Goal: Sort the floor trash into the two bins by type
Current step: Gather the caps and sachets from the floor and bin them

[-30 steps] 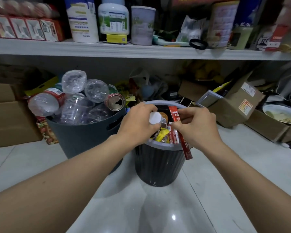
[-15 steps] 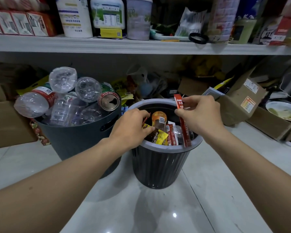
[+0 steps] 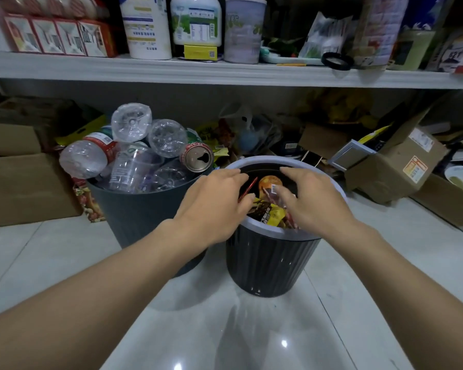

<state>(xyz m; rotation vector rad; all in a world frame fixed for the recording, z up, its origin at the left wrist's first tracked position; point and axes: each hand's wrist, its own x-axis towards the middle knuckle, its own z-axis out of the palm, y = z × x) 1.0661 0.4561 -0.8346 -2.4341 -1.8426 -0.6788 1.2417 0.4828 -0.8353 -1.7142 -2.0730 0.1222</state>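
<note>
Right hand (image 3: pixel 313 206), grip spread, presses wrappers (image 3: pixel 267 213) below the ribbed bin (image 3: pixel 265 263) rim. Left hand (image 3: pixel 214 206) sits by a red strip (image 3: pixel 247 189), can't tell if it's pinching.

wrappers (image 3: pixel 267 213) filling bin (image 3: pixel 273 260), floor (image 3: pixel 251 329) open

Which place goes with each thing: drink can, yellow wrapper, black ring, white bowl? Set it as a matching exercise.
Things:
1 drink can
2 yellow wrapper
3 black ring
4 white bowl

Places:
A on the shelf edge
B in the grey-rimmed bin
C at the far right of the view
D in the bin of bottles

Pairs: 1-D, 2-B, 3-A, 4-C
</note>
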